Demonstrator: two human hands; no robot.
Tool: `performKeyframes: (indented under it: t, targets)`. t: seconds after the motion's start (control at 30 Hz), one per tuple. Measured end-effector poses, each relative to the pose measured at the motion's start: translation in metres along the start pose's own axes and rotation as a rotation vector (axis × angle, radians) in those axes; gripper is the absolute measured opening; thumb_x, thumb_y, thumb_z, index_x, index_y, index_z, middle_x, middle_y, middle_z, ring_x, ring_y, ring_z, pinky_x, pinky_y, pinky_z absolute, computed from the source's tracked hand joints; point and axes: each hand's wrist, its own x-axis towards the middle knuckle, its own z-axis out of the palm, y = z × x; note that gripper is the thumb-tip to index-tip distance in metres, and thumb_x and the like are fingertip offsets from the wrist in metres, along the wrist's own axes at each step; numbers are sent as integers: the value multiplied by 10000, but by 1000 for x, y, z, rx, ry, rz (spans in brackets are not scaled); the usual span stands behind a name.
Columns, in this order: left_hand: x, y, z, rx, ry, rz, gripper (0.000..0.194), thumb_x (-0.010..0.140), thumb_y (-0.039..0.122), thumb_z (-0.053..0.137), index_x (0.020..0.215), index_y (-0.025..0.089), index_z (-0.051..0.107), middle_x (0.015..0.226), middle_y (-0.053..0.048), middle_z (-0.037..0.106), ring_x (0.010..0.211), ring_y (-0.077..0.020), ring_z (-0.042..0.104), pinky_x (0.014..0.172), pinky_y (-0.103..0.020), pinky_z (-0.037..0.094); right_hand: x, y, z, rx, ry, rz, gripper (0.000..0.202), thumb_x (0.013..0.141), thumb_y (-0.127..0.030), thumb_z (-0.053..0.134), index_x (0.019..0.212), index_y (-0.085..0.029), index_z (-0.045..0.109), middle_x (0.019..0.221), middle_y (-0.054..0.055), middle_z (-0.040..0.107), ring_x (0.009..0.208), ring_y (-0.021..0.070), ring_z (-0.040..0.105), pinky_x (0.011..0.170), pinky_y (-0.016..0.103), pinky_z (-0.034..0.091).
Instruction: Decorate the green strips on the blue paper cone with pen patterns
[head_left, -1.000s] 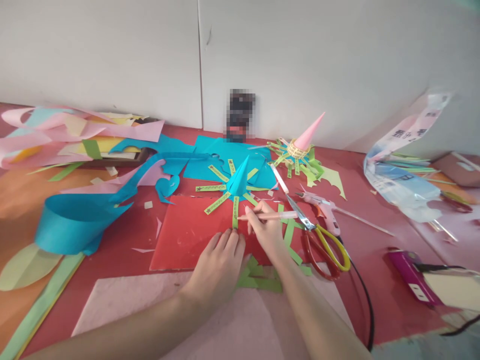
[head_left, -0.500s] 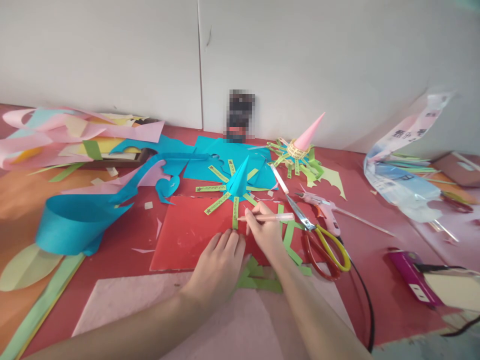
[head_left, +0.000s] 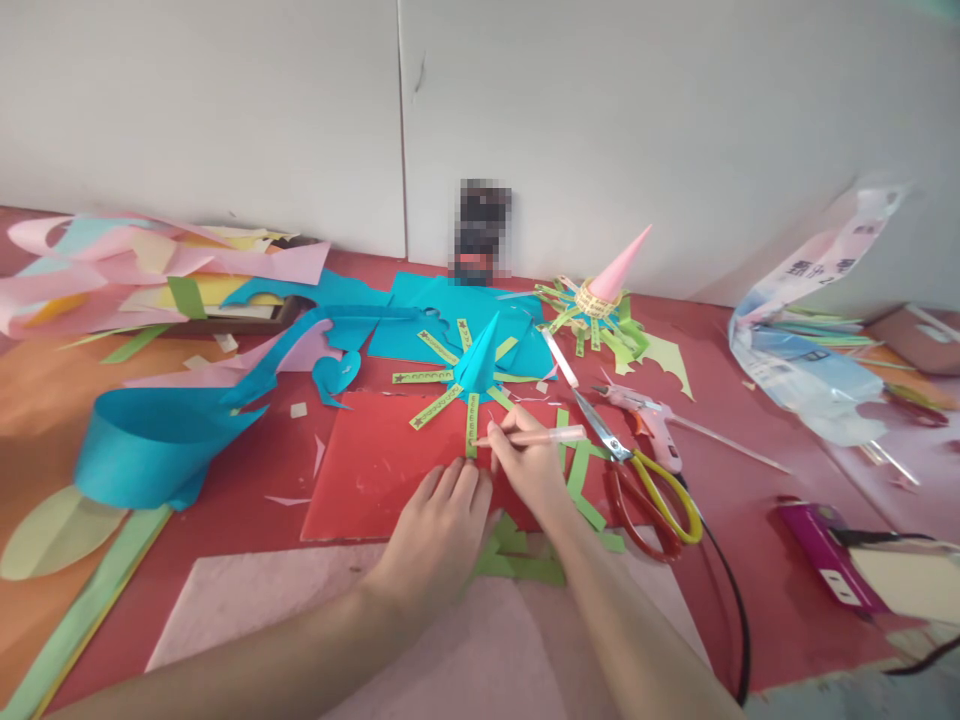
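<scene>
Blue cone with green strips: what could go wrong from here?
The pen in the right hand could slip off the narrow green strip onto the red board. The left hand, at the strip's near end, might smudge marks if it slides. The scissors lie near the right hand, which might knock them.

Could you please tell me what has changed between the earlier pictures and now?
The pen in the right hand has shifted slightly: its tip sits a little farther down the green strip, nearer the left hand, and its back end a little farther left. Nothing was taken hold of or let go. The left hand, blue cone, scissors and glue gun stayed as they were.
</scene>
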Motion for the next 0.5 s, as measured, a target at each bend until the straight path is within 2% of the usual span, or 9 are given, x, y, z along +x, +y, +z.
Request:
performKeyframes:
  t: [0.23, 0.4, 0.5]
  targets:
    - [1, 0, 0, 1, -26, -8, 246, 868, 212, 437, 1000, 78, 595, 879, -107, 635, 825, -226, 621, 733, -351, 520, 0, -1, 0, 48, 54, 2, 262, 847, -297, 518, 628, -246, 386, 385, -77, 458, 567, 178, 657, 667, 295, 527]
    - [-1, 1, 0, -5, -14, -2, 238, 857, 202, 459, 1000, 67, 593, 886, -114, 638, 842, -240, 625, 737, -360, 522, 1, -2, 0, 23, 47, -2, 247, 845, -316, 524, 644, -242, 402, 422, -61, 504, 569, 180, 658, 604, 279, 511]
    - [-2, 1, 0, -1, 7, -6, 245, 859, 203, 455, 1011, 66, 590, 915, -122, 645, 853, -242, 626, 748, -363, 521, 1, -2, 0, 46, 61, 0, 258, 849, -325, 519, 641, -244, 390, 393, -75, 459, 546, 173, 644, 610, 278, 513]
